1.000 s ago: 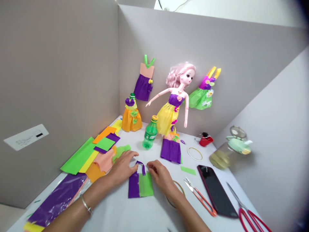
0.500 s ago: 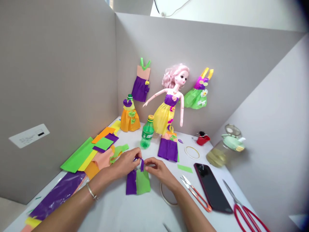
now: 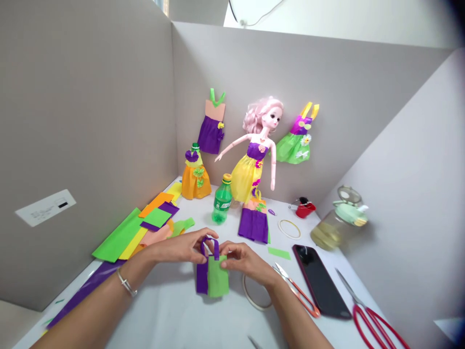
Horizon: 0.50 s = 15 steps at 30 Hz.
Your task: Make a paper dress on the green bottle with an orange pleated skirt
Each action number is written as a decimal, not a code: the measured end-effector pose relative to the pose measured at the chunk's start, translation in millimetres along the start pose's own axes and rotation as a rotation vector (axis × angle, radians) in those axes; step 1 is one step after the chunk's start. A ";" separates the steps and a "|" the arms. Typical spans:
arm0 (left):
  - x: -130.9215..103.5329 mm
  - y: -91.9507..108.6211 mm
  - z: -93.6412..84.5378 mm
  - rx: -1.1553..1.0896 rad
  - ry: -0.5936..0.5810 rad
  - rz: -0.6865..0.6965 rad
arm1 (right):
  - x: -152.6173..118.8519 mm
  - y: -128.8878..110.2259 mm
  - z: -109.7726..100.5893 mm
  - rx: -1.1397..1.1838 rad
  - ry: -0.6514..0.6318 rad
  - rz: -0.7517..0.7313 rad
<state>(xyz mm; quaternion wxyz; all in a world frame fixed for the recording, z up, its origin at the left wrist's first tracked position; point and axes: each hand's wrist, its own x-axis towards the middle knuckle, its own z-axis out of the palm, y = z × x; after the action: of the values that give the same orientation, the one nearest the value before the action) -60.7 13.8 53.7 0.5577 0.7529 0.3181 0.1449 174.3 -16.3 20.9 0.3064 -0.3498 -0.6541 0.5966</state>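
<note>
A small purple and green paper piece point(image 3: 218, 278) with two purple strap loops at its top hangs just above the white table. My left hand point(image 3: 191, 247) is closed on its upper left side, with fingertips by the purple strap point(image 3: 216, 249). At the upper right edge, my right hand point(image 3: 241, 259) pinches the green part between thumb and fingers. Behind the hands stand a green bottle point(image 3: 221, 201) and a pink-haired doll point(image 3: 259, 150) in a purple and yellow dress. A purple-skirted paper dress point(image 3: 253, 224) lies near the doll.
Coloured sheets point(image 3: 116, 235) are piled at the left. On the right lie orange-handled scissors point(image 3: 300, 293), a phone point(image 3: 321, 281), red-handled scissors point(image 3: 370, 315) and a glass jar point(image 3: 329, 230). A ring point(image 3: 254, 303) rests beside my right wrist.
The purple and green piece has moved slightly right and looks lifted and turned. My left hand has come down onto its left side, and my right fingers now grip its green edge.
</note>
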 end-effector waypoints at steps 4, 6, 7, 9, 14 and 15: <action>-2.4 2.0 -8.8 -0.116 -0.103 -0.076 | -0.9 -3.6 -0.1 0.025 -0.020 0.002; -0.6 2.5 -8.6 -0.141 -0.110 -0.113 | -1.4 -5.9 0.1 0.022 -0.023 0.000; 0.7 2.7 -7.9 -0.148 -0.110 -0.122 | -1.6 -7.0 0.1 0.018 -0.022 -0.001; 3.0 3.1 -6.3 -0.155 -0.104 -0.124 | -2.3 -8.9 0.0 0.010 -0.016 -0.006; 3.8 5.2 -6.0 -0.158 -0.113 -0.106 | -4.6 -12.1 -1.4 -0.004 -0.002 -0.017; 3.2 5.8 -6.5 -0.155 -0.118 -0.106 | -5.2 -12.7 -1.7 -0.003 -0.001 -0.017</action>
<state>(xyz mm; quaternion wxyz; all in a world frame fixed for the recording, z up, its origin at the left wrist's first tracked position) -60.2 19.7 60.8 0.6387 0.6969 0.3121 0.0948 177.4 -20.2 33.8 0.3108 -0.3444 -0.6583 0.5928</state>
